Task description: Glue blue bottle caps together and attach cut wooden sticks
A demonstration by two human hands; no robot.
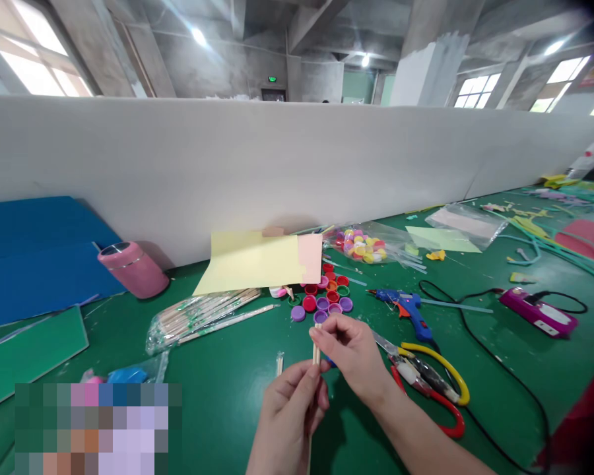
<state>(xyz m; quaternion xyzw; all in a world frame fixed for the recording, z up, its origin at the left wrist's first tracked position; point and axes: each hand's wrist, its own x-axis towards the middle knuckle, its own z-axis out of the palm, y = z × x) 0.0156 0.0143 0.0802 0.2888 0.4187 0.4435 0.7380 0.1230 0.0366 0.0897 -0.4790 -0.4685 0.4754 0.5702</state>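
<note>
A pair of pale wooden chopsticks (317, 346) stands upright between my two hands, low in the middle of the view. My left hand (293, 410) is closed around the lower part. Above it, my right hand (352, 356) pinches the upper end between thumb and fingers. Just beyond my hands lies a cluster of coloured plastic bottle caps (333, 308). To the left are wrapped chopsticks (205, 318) in clear plastic, and a short wrapped piece (280, 363) lies beside my left hand. Scissors (426, 379) with yellow and red handles rest close to my right wrist.
A blue hot glue gun (406, 310) lies at right, near a purple power strip (539, 312) with a black cord. Yellow paper (252, 264) leans by the white partition (277, 165). A pink canister (134, 269) and a bag of coloured caps (361, 245) also sit on the green table.
</note>
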